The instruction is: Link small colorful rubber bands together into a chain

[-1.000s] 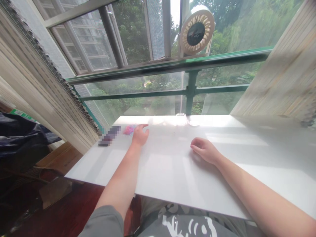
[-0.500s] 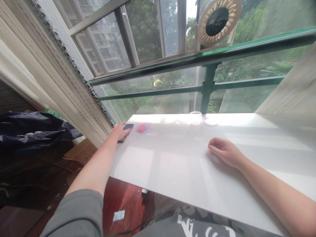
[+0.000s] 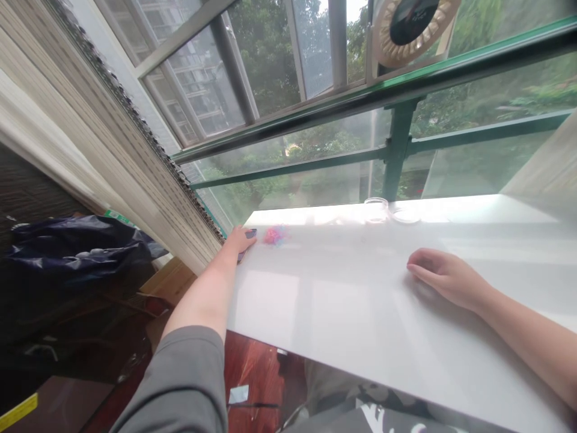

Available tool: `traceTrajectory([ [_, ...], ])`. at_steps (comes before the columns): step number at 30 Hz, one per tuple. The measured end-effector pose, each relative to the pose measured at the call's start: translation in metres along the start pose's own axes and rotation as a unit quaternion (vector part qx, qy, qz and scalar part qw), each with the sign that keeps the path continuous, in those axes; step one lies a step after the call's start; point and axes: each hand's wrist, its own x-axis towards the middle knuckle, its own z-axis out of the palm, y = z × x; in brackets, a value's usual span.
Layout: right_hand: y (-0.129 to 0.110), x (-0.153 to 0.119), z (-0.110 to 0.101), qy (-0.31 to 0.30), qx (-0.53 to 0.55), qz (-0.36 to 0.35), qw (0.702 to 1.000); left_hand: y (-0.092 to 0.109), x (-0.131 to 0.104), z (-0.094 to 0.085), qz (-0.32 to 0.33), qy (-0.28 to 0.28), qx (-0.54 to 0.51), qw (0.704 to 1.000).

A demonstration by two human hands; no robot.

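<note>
Right here at the seat, with twelve o'clock straight ahead, it's the grey shirt (image 3: 383,419) with white print, and the grey sleeve (image 3: 184,376) stretching towards ten. Down at nine, a pale paper scrap (image 3: 238,394) lies on the red-brown floor (image 3: 256,361). Up onto the white table (image 3: 347,307), sunlight streaking its top, and there's the right hand (image 3: 446,276) at one o'clock, turned on its side at the tabletop: fingers loosely curled around a hollow, thumb close in. Whether the tips meet, I can't tell.

Across to half past ten, and the left hand (image 3: 240,239) lies palm down over the smartphone (image 3: 242,255), by the table's left edge, dark slivers of phone showing past it! Pinching it or merely resting there? Can't tell. Just beside, at eleven, a small fuzzy pink-and-blue heap (image 3: 274,234), too blurred to name.

Off at ten, a cardboard box (image 3: 169,281) and a dark blue plastic bag (image 3: 81,249). On the table's far edge at twelve, a clear round container (image 3: 375,210), a shallow clear disc (image 3: 406,217) just right of it. Beyond runs the green railing (image 3: 398,144), a round fan (image 3: 412,24) above it at twelve, then trees (image 3: 270,60) at eleven.
</note>
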Motion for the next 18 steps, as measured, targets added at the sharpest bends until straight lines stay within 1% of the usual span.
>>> traceTrajectory([
  [2, 0.000, 0.000, 0.000, 0.004, -0.008, 0.006, 1.000, -0.012, -0.003, -0.001, -0.020, 0.014, -0.067, 0.997],
  [4, 0.003, 0.001, 0.001, 0.007, -0.016, 0.010, 1.000, -0.025, -0.003, -0.003, -0.058, 0.019, -0.132, 0.989],
  [7, 0.009, 0.003, 0.003, 0.011, -0.027, 0.009, 1.000, -0.042, -0.003, -0.004, -0.096, 0.024, -0.177, 0.979],
  [11, 0.017, 0.005, 0.005, 0.011, -0.040, 0.010, 0.999, -0.056, -0.003, -0.001, -0.098, 0.008, -0.207, 0.973],
  [14, 0.022, 0.006, 0.006, 0.017, -0.041, 0.009, 0.999, -0.060, -0.004, 0.002, -0.089, -0.013, -0.214, 0.973],
  [18, 0.024, 0.007, 0.006, 0.011, -0.040, 0.014, 0.999, -0.063, -0.004, 0.002, -0.079, -0.025, -0.196, 0.977],
])
